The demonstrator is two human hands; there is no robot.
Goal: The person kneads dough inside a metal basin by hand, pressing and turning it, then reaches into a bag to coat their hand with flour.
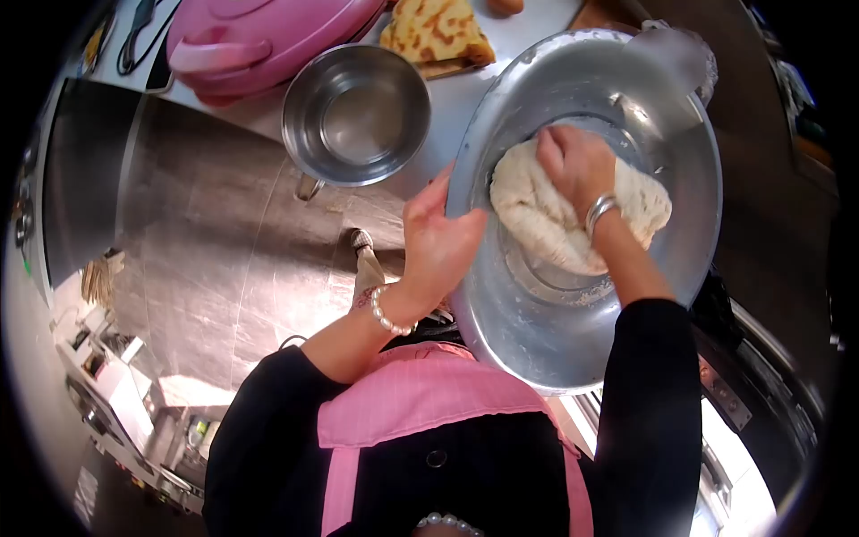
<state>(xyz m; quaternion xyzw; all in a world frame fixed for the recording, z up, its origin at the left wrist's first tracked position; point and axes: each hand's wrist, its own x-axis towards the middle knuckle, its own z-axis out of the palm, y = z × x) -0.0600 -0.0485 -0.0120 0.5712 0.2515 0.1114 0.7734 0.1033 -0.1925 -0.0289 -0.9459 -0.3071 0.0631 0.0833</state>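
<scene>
A large metal basin (501, 336) holds a thick lump of pale dough (528, 210). My right hand (577, 166) is closed like a fist and pressed into the middle of the dough, its fingertips hidden; a silver bracelet circles that wrist. At the basin's left side, my left hand (438, 237) grips the rim, thumb toward the inside and the other fingers partly out of sight. A pearl bracelet is on the left wrist. Bits of flour or dough cling to the basin's inner wall.
A steel pot (358, 116) with a handle sits on the white counter (447, 134) left of the basin. Behind it are a pink lidded appliance (268, 40), browned flatbread (438, 31) and an egg (506, 6). Tiled floor (215, 242) shows below at left.
</scene>
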